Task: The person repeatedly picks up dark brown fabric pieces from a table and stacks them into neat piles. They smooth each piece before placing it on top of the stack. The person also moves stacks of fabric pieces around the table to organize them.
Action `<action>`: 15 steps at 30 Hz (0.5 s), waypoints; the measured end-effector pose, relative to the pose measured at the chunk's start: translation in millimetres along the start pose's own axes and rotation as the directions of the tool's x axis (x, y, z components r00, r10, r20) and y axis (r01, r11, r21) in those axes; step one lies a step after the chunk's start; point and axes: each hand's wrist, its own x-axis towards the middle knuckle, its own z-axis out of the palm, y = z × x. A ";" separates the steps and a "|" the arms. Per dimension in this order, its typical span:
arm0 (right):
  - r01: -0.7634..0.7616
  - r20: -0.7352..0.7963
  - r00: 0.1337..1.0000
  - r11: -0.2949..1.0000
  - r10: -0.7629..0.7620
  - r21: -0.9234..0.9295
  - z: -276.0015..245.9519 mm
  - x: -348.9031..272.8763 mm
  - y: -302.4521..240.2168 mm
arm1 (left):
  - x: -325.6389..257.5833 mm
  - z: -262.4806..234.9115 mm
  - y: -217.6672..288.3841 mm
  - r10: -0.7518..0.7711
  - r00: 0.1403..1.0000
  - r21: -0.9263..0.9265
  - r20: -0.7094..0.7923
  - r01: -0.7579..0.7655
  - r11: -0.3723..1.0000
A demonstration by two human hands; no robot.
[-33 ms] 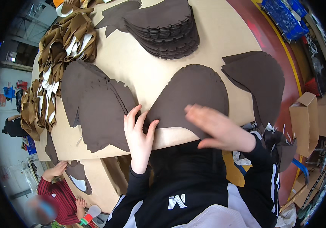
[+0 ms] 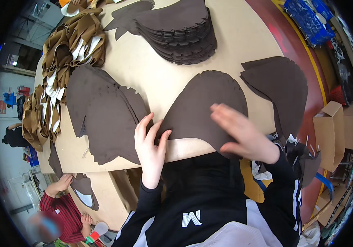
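Note:
A dark brown shaped panel (image 2: 205, 99) with a notched, rounded top lies flat on the beige table (image 2: 172, 80) in front of me. My left hand (image 2: 149, 144) rests at its left corner, fingers stretched and apart, between it and another pile of dark panels (image 2: 110, 123). Over the panel's right side is my right hand (image 2: 242, 138), flat with fingers extended and thumb apart, slightly blurred. Whether its palm touches the panel I cannot tell. Further right, more dark panels (image 2: 281, 84) hang partly over the table edge.
A tall stack of dark panels (image 2: 176, 37) stands at the far side. Brown and white pieces (image 2: 67, 53) are heaped at the left. A co-worker in a striped red top (image 2: 65, 218) sits lower left. Cardboard boxes (image 2: 328, 131) and a blue crate (image 2: 308, 20) stand to the right.
My right hand has shifted a little to the right across the panel. My left hand stays in place.

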 end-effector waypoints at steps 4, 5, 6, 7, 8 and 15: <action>-0.241 -0.268 0.941 0.965 0.207 -0.103 -31.3 -7.4 7.6 | 1.0 -21.2 -5.2 -0.396 0.918 -0.503 0.013 0.348 0.791; -0.222 -0.286 0.940 0.969 0.184 -0.109 -32.8 -2.5 10.7 | 6.5 -33.0 -15.0 -0.442 0.889 -0.555 -0.121 0.309 0.773; -0.204 -0.304 0.939 0.972 0.161 -0.114 -33.0 5.3 14.2 | 12.2 -48.1 -29.2 -0.422 0.873 -0.514 -0.245 0.252 0.820; -0.185 -0.315 0.939 0.975 0.137 -0.126 -32.5 14.2 15.2 | 12.2 -58.7 -56.6 -0.416 0.831 -0.467 -0.371 0.220 0.856; -0.180 -0.269 0.953 0.976 0.142 -0.122 -33.4 23.3 16.0 | 12.1 -75.5 -72.2 -0.486 0.769 -0.506 -0.415 0.249 0.826; 0.034 0.031 0.999 0.886 -0.022 -0.462 24.9 58.4 50.3 | 3.2 -100.4 -91.3 -0.248 0.736 0.055 -0.630 0.361 0.931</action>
